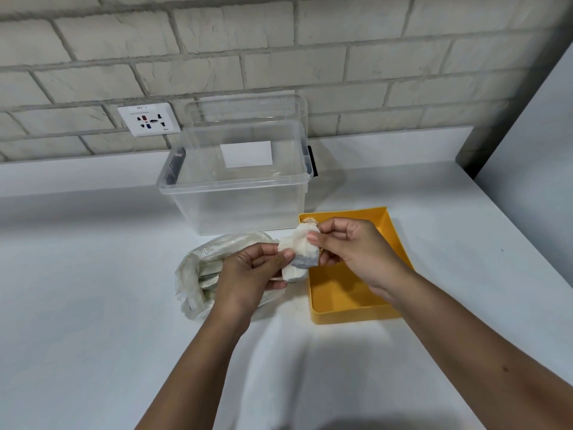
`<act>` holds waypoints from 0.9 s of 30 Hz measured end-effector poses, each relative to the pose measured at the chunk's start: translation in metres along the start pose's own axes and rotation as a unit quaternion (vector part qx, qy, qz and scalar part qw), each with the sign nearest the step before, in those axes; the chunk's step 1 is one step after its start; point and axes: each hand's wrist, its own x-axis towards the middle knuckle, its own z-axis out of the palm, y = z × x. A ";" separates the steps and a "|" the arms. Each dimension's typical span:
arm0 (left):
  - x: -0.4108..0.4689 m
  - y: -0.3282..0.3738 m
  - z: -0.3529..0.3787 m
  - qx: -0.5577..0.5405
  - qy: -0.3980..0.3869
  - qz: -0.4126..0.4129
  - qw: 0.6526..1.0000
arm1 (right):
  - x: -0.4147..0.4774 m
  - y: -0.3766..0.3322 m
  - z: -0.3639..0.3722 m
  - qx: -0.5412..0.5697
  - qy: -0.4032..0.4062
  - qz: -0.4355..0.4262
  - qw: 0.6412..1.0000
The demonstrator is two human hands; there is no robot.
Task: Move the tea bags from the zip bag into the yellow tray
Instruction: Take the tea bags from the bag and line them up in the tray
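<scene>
over the counter (93, 305), both hands pinch upright tea bags (302, 252).

A crumpled zip bag (198, 274) lies on the table (93, 305), just left of the yellow tray (350, 311). White tea bags (302, 252) are held up between them.

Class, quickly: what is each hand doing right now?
Left hand: pinches the tea bags.
Right hand: pinches the same tea bags.

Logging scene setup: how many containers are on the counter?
3: clear bin at the back, yellow tray front right, zip bag left of the tray. None seems hidden.
</scene>
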 end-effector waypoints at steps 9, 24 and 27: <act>0.000 0.005 -0.015 0.006 0.037 0.012 0.999 | 0.034 0.025 -0.040 -0.104 0.100 0.010 0.990; 0.003 -0.005 -0.014 0.011 0.029 0.005 1.000 | 0.082 0.082 -0.016 -0.169 0.098 0.056 0.979; 0.005 -0.006 -0.014 0.010 0.033 0.001 0.999 | 0.086 0.084 -0.013 -0.173 0.116 0.048 0.977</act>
